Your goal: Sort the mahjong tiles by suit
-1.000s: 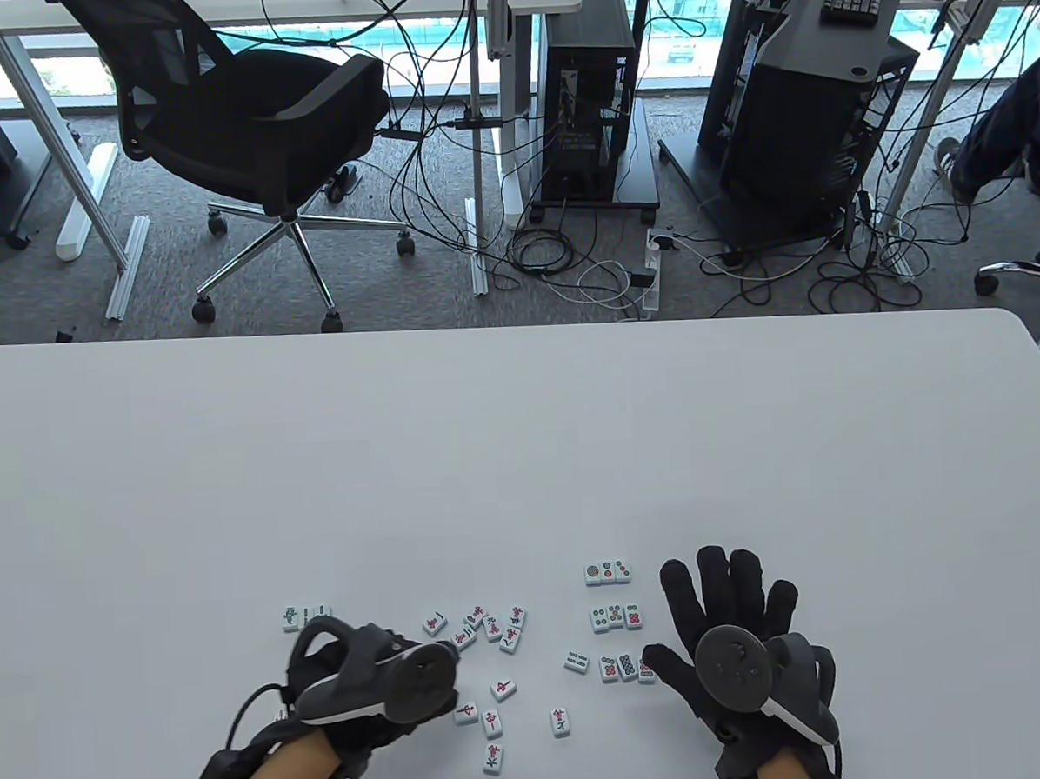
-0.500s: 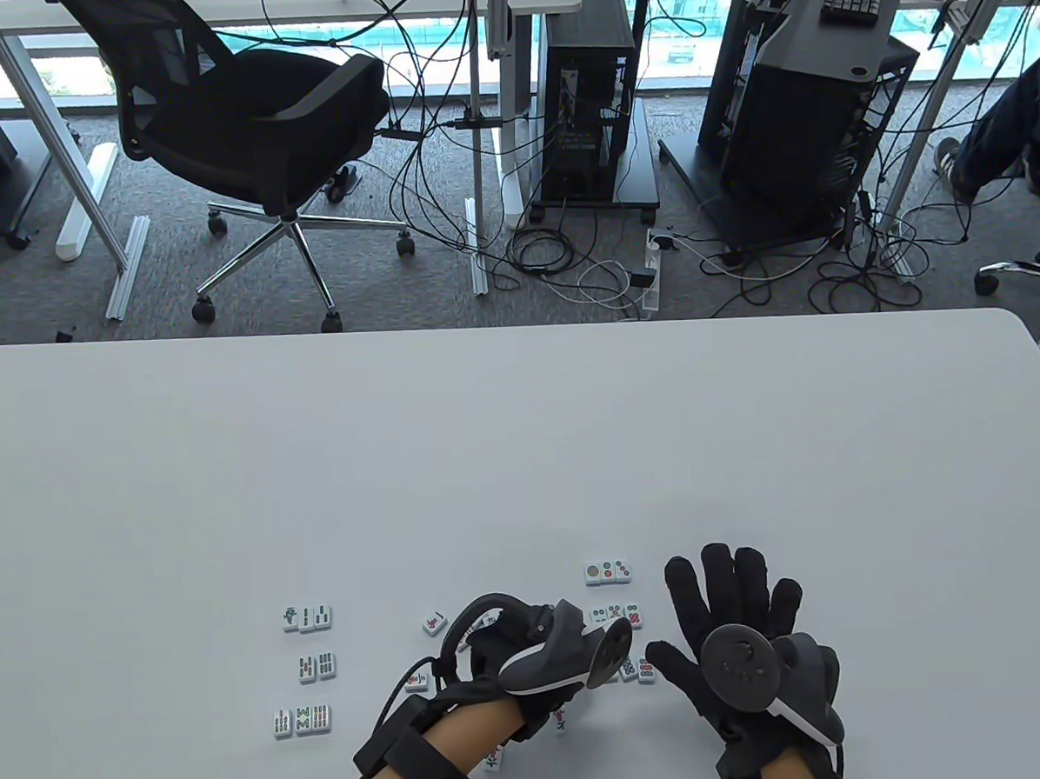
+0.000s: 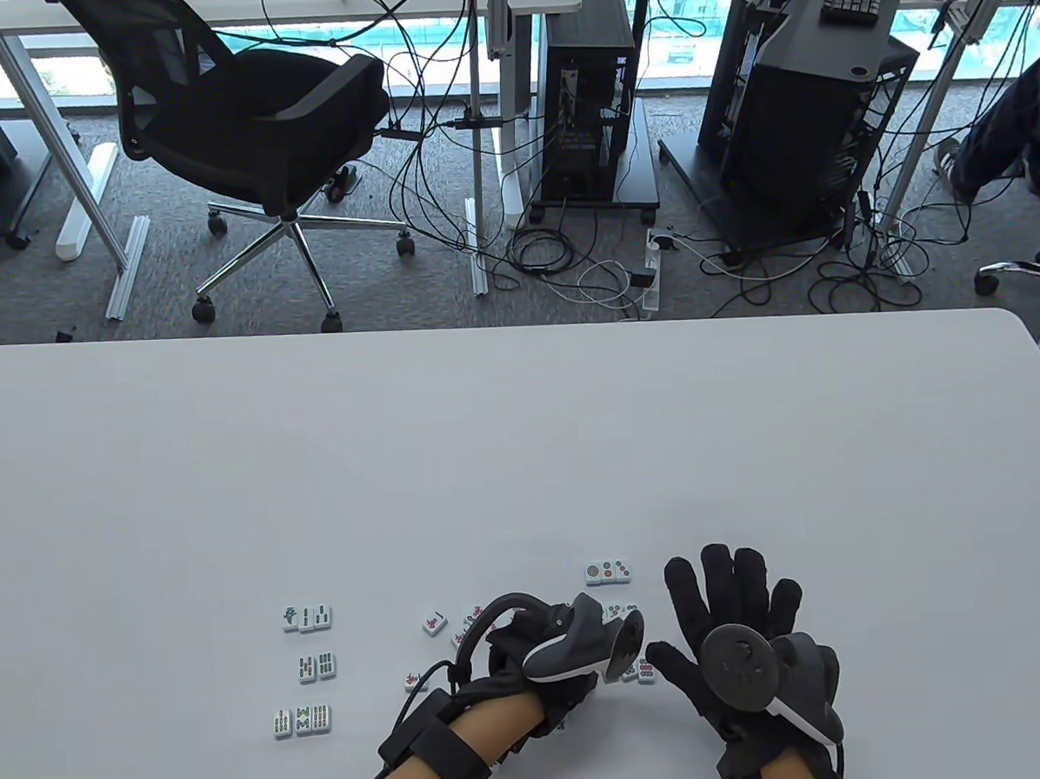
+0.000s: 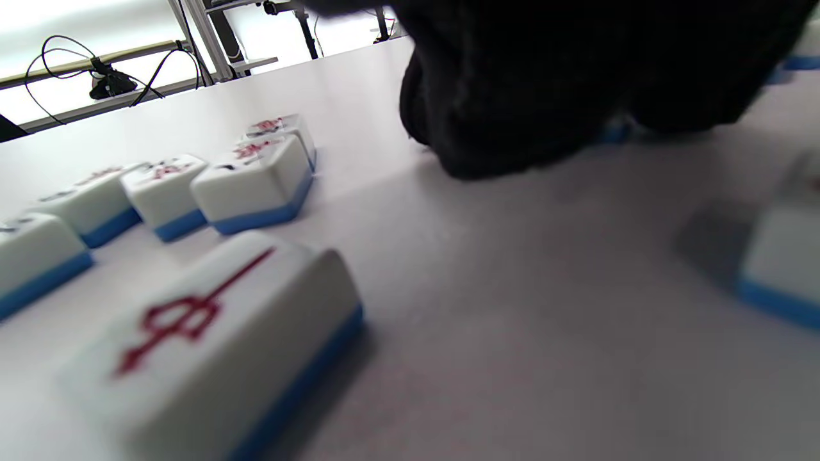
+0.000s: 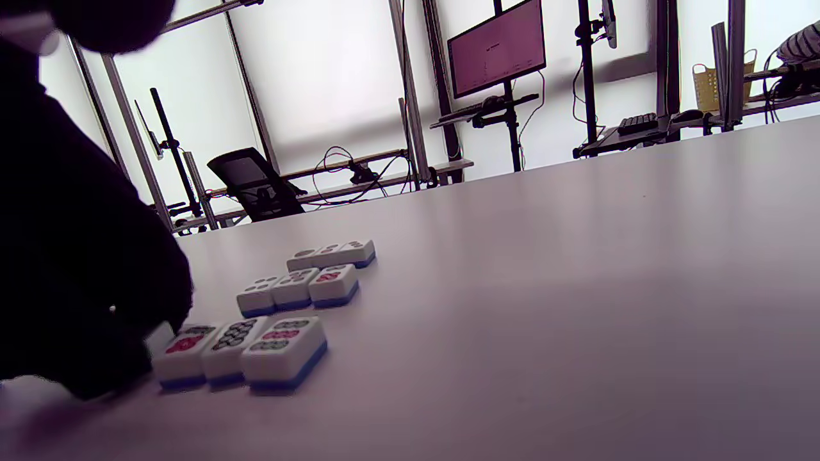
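Observation:
Mahjong tiles lie face up near the front of the white table (image 3: 524,459). Bamboo tiles (image 3: 306,617) sit in three short rows at the left. Circle tiles (image 3: 607,570) form rows at the right, shown close in the right wrist view (image 5: 240,352). Loose character tiles (image 3: 435,622) lie between, one large in the left wrist view (image 4: 211,346). My left hand (image 3: 577,656) has crossed to the circle rows; its bunched fingertips (image 4: 544,83) press down around a tile whose blue base (image 4: 615,131) peeks out. My right hand (image 3: 727,596) lies flat with fingers spread, just right of the circle tiles.
The table's far edge and rounded right corner (image 3: 1017,320) lie well beyond the tiles. Behind the table stand an office chair (image 3: 244,117), computer towers and floor cables. A dark gloved shape (image 5: 77,256) fills the left of the right wrist view.
My left hand has swept from beside the bamboo rows rightward across the character tiles to the circle rows, uncovering the two lower bamboo rows. The right hand has stayed flat in place.

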The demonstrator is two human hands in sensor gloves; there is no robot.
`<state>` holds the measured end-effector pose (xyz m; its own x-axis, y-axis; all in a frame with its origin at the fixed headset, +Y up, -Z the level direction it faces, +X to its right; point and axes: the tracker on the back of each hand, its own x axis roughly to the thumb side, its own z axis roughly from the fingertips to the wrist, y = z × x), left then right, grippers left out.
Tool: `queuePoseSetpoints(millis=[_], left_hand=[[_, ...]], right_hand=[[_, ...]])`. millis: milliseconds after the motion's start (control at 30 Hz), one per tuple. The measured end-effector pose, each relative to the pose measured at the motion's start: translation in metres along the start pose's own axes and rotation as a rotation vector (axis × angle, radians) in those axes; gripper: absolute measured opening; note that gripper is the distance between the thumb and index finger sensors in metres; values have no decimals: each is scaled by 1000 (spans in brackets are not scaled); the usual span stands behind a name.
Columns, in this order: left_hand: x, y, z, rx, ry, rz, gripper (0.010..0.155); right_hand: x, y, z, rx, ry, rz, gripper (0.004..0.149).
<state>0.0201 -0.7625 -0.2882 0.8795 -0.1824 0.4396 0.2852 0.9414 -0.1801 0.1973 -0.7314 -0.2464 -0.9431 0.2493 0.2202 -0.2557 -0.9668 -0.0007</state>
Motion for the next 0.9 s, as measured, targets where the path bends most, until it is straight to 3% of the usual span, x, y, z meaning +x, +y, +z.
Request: queuePoseSetpoints(millis=[200, 300, 400, 567, 700, 900], left_hand=[[-11, 1, 13, 66, -141, -19, 64], [-37, 10, 36, 175, -182, -6, 64], [-73, 15, 59, 188, -215, 37, 63], [-148, 4, 102, 193, -69, 74, 63], [-203, -18, 131, 124, 90, 65, 62], [-247, -54, 156, 36, 244, 89, 62]], right_hand=[[0, 0, 0, 0, -2, 2, 82], [1, -1, 0, -6, -4, -11, 82], [1, 0, 0, 0, -6, 1, 82], [2, 0, 0, 1, -4, 6, 82], [3, 2, 0, 9, -5, 18, 82], [3, 5, -1, 26, -5, 24, 82]])
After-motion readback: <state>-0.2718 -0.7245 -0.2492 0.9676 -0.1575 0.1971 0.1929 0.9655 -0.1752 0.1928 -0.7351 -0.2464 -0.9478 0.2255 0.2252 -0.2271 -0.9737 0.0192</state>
